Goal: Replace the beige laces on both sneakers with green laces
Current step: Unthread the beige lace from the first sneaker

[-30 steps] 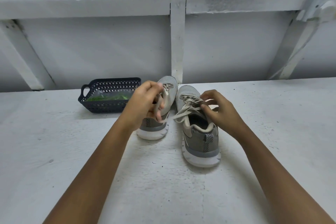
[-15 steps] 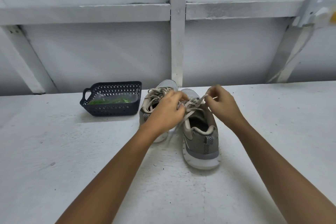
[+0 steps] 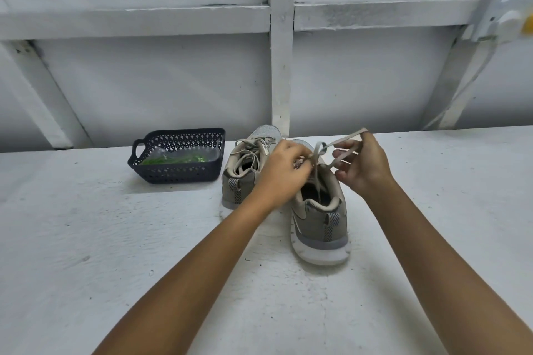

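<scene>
Two grey sneakers stand side by side on the white table, heels toward me. The left sneaker (image 3: pixel 245 173) keeps its beige lace threaded. Over the right sneaker (image 3: pixel 320 222), my left hand (image 3: pixel 284 173) pinches the beige lace (image 3: pixel 317 153) at the eyelets. My right hand (image 3: pixel 363 164) holds a loop of the same lace, drawn up and to the right. Green laces (image 3: pixel 176 159) lie in a clear bag inside the dark basket (image 3: pixel 178 176).
The dark perforated basket stands left of the sneakers near the white wall. A white vertical post (image 3: pixel 281 66) rises just behind the shoes. The painted table (image 3: pixel 115 239) stretches out on all sides.
My left hand moved from the left sneaker over to the right sneaker's lacing. My right hand lifted and pulled a length of beige lace up and to the right.
</scene>
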The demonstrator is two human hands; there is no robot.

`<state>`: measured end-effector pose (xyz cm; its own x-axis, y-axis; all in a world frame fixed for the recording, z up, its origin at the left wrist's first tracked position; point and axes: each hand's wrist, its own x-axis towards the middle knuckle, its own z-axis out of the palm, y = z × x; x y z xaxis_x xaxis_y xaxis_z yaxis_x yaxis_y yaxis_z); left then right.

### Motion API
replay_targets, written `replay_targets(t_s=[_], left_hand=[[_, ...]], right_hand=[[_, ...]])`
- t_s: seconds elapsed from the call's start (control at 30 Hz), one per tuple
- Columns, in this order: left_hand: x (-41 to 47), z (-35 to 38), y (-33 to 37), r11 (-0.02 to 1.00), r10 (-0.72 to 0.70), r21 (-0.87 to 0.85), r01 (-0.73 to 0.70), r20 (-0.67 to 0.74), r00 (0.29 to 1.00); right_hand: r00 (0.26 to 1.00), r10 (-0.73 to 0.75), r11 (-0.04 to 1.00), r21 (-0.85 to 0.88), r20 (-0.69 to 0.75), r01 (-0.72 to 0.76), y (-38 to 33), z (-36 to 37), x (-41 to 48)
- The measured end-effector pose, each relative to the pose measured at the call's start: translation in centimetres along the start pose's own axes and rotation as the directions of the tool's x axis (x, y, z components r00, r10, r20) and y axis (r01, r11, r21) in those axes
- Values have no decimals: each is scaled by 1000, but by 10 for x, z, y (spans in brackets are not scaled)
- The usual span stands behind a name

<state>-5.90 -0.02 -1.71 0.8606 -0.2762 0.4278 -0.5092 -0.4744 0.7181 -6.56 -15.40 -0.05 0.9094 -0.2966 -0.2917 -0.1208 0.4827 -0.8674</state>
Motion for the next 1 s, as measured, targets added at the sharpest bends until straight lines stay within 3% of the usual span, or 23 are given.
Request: replay_targets(t_s=[0.03,0.1,0.17,0.2,0.27,0.37,0.47,0.57,0.7,0.8,0.87,0.93,1.0], left_hand=[[-1,-4,2,986,-75,-151,74,1,997],[-3,-14,6,857,-182,-478,194,72,981],[-4,-28,7,742,-146,-641,197,132,980],[-5,-36,7,743,-97,-646,178,160,982],[-8,-49,6,832,7,-539,132,247,969],[-12,-64,6,993,23,-119,29,417,909],[-13,-71,5,945,-116,315,-91,582,805],[-14,-68,9,828,-288,537,-164,657,697],[-24,-50,6,661,-280,674,-330,629,725],[-33,-36,1,625,-287,696,-354,626,725],[-37,-31,-3,612,-301,719,-329,597,743],[-39,-30,-5,634,-295,727,-264,543,786],[-41,-28,-5,745,-276,661,-92,430,859]], right_hand=[[998,64,994,90,-8,-63,1,-4,2],[982,188,944,278,-9,-178,5,-14,6],[961,276,896,369,-25,-248,13,-22,9],[952,304,892,362,-37,-271,16,-25,10],[944,325,914,275,-52,-299,22,-29,10],[949,310,950,49,-52,-308,22,-34,8],[963,268,955,-134,5,-265,19,-37,3],[985,149,971,-201,89,-128,17,-33,-3],[981,-1,989,-146,195,30,12,-26,-12],[970,-71,997,2,232,73,9,-24,-16],[971,-165,986,28,176,162,10,-23,-17],[946,-302,935,-156,117,318,13,-22,-14],[905,-402,773,-476,143,419,18,-23,-8]])
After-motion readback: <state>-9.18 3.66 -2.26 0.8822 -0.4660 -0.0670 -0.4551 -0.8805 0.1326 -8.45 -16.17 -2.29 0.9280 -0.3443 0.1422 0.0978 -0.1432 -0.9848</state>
